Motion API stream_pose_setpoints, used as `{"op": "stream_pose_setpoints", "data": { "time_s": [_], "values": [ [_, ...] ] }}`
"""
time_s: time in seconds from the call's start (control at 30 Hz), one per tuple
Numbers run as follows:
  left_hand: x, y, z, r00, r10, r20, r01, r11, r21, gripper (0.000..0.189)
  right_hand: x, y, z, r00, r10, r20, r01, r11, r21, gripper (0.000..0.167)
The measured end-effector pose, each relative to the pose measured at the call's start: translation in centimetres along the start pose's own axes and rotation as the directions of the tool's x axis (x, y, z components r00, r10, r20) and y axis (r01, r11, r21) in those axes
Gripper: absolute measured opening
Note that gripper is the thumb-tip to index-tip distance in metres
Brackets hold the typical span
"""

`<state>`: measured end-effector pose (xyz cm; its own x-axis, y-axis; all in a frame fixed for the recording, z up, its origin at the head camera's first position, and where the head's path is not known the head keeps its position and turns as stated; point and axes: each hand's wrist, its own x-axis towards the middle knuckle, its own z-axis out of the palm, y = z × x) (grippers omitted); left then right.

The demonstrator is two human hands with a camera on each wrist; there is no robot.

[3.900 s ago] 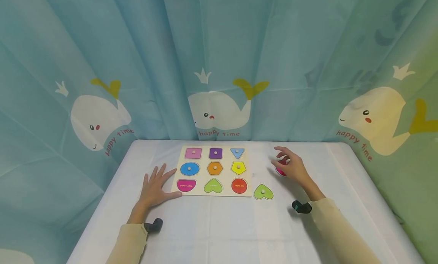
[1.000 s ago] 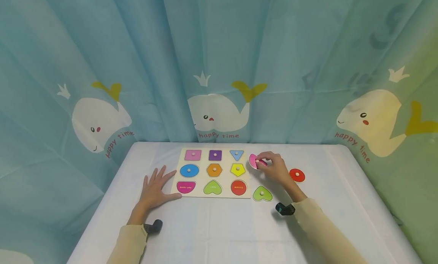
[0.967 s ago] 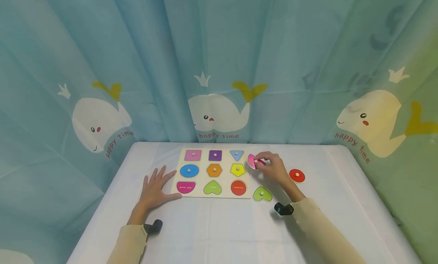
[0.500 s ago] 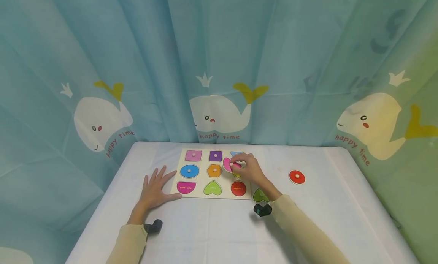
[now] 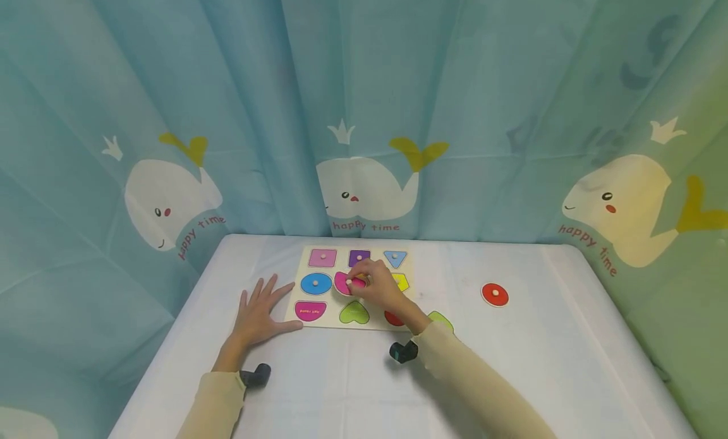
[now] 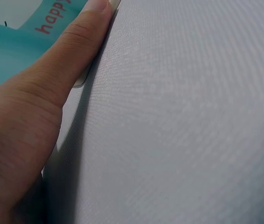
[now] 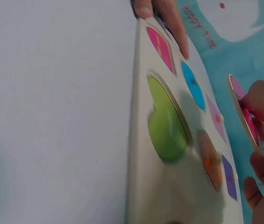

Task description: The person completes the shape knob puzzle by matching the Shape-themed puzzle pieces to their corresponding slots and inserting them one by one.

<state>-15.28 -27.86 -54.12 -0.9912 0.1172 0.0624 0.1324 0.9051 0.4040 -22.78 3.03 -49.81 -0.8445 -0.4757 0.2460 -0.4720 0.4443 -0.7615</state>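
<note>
My right hand pinches the small knob of a pink half-round puzzle piece above the middle of the puzzle board. In the right wrist view the piece is tilted and clear of the board. My left hand lies spread at the board's left side, its thumb and a fingertip touching the edge. The magenta half-round recess and green heart recess show in the near row; the red circle recess is partly behind my right wrist.
A red circle piece lies on the white table to the right. My right forearm partly covers a green heart piece beside the board. Knobbed pieces, among them a blue oval and a pink rectangle, sit in the board. A curtain hangs behind.
My right hand has picked up the pink half-round piece from the table at the right and carried it left over the board. The left hand has stayed in place.
</note>
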Motion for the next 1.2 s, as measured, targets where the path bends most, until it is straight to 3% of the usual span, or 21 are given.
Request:
{"op": "stream_pose_setpoints", "data": {
  "time_s": [0.23, 0.63, 1.2],
  "values": [
    [-0.1, 0.4, -0.3, 1.0, 0.007, 0.007, -0.007, 1.0, -0.001, 0.099, 0.7, -0.9, 2.8, 0.997, 0.011, 0.082, -0.01, 1.0, -0.009, 0.008],
    [0.1, 0.5, -0.5, 1.0, 0.014, 0.013, -0.014, 1.0, 0.003, 0.097, 1.2, -1.8, 6.7, 0.988, -0.07, 0.138, 0.086, 0.99, -0.11, 0.011],
    [-0.1, 0.8, -0.8, 1.0, 0.009, 0.012, -0.009, 1.0, -0.01, 0.096, 1.2, -2.2, 8.4, 0.987, -0.045, 0.152, 0.079, 0.971, -0.224, 0.009]
  ]
}}
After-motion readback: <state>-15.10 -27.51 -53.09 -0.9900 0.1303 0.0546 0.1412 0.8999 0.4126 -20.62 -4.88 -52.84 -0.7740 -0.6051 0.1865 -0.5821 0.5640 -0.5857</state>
